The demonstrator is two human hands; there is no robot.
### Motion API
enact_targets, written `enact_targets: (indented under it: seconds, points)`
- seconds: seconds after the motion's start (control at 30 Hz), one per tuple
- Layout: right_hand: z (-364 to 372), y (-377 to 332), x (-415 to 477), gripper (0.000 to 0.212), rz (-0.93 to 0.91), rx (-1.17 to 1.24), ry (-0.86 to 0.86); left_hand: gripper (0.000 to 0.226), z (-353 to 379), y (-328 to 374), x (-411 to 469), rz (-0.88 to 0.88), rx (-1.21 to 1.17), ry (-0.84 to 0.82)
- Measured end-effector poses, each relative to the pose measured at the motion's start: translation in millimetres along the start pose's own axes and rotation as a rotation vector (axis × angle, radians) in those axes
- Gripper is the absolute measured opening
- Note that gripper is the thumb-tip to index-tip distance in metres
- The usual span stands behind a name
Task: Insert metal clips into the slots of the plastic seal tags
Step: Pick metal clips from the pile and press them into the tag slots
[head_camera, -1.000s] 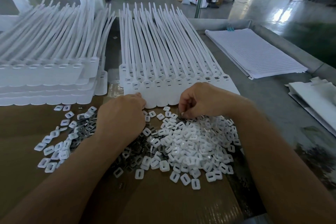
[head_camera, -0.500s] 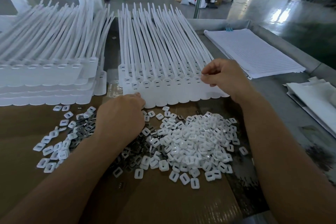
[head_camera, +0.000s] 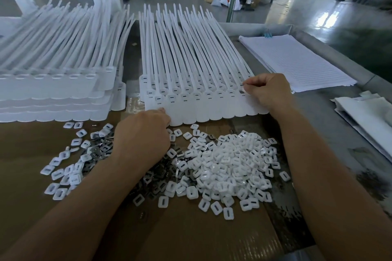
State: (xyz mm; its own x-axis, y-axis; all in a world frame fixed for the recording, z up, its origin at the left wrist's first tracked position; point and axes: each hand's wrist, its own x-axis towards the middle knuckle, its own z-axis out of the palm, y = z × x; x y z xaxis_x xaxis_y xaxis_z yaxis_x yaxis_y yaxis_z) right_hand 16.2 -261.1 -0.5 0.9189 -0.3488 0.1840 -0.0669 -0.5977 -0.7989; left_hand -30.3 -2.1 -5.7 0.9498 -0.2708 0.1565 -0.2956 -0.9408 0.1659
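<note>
Lying overlapped, white seal tags (head_camera: 197, 91) show slots.

Straight ahead of you the row of seal tags (head_camera: 191, 99) lies on the worktop (head_camera: 318, 116), straps pointing away, with a stack of seal tags (head_camera: 53, 87) just to its left. Nearer you, on the cardboard sheet (head_camera: 191, 237), the heap of plastic caps (head_camera: 233, 167) sits right of centre and the metal clips (head_camera: 158, 178) spread from its left side. Your left hand (head_camera: 142, 133) rests over them against the row's near edge, while your right hand (head_camera: 267, 91) pinches a small piece (head_camera: 242, 90) at the row's right end. Right of the row lies a pad of paper (head_camera: 297, 61), with folded sheets (head_camera: 369, 116) nearer you, and a fan stand (head_camera: 232, 0) rises behind the worktop.
</note>
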Motion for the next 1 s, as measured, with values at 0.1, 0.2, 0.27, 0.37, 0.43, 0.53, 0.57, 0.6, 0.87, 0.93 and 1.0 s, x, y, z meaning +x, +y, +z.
enact_targets:
  seconds: [0.1,0.2,0.27,0.37,0.43,0.53,0.57,0.6,0.87,0.93,1.0]
  points:
    - [2.8,1.3,1.9,0.02,-0.003,-0.048,-0.039,0.034,0.0,0.1,0.1,0.004,0.006,-0.003]
    - [5.5,0.0,1.9,0.016,-0.039,-0.051,-0.088,0.035,0.0,-0.1,-0.2,-0.003,0.003,-0.004]
    - [6.2,0.2,1.9,0.016,-0.05,-0.042,-0.109,0.035,-0.1,0.5,-0.6,-0.01,-0.004,-0.007]
    - [7.5,1.9,3.2,0.015,-0.035,-0.061,-0.123,0.034,-0.2,1.3,-0.9,-0.017,-0.003,-0.009]
    - [8.2,4.0,4.8,0.015,-0.027,-0.095,-0.117,0.034,-0.2,1.5,-1.3,-0.019,-0.008,-0.004]
    - [9.5,6.9,7.2,0.016,-0.018,-0.12,-0.099,0.034,-0.5,1.7,-2.1,-0.015,-0.021,0.007]
    - [9.8,7.4,8.0,0.017,-0.013,-0.125,-0.093,0.034,-0.7,2.0,-1.9,-0.014,-0.024,0.008]
    - [10.0,7.5,8.3,0.017,-0.011,-0.134,-0.091,0.035,-0.9,2.0,-1.7,-0.014,-0.024,0.006]
    - [11.4,6.8,7.8,0.01,-0.013,-0.127,-0.038,0.034,-1.9,2.3,-0.9,-0.015,-0.017,-0.007]
    - [13.1,5.7,8.5,0.017,-0.002,-0.109,-0.015,0.034,-2.0,2.1,-0.9,-0.012,-0.017,-0.006]
    - [14.5,4.0,9.9,0.019,0.013,-0.088,-0.009,0.033,-1.8,1.5,-0.9,-0.005,-0.013,-0.003]
